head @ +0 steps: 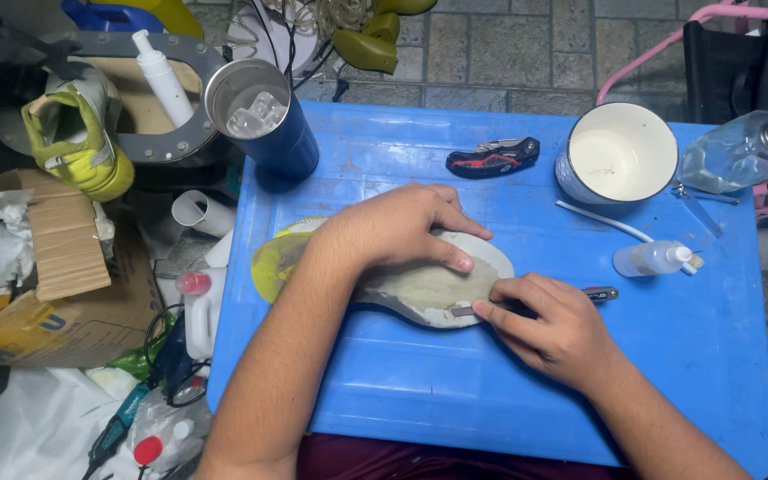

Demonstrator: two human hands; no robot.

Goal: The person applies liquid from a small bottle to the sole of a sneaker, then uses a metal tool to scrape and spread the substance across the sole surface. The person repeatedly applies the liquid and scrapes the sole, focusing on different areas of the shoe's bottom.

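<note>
On your blue table (686, 356) sit a white-lined mug (620, 153), a folded pocket knife (493, 156), a small squeeze bottle (655, 259) and a steel tumbler (264, 120); a yellow sneaker (77, 133) rests left.

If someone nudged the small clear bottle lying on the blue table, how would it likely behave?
The small clear bottle lies on its side on the smooth blue table, so it would probably roll or slide readily. It looks like thin plastic and small, so likely light. Its white nozzle end may make it curve rather than roll straight; how full it is cannot be told.
</note>
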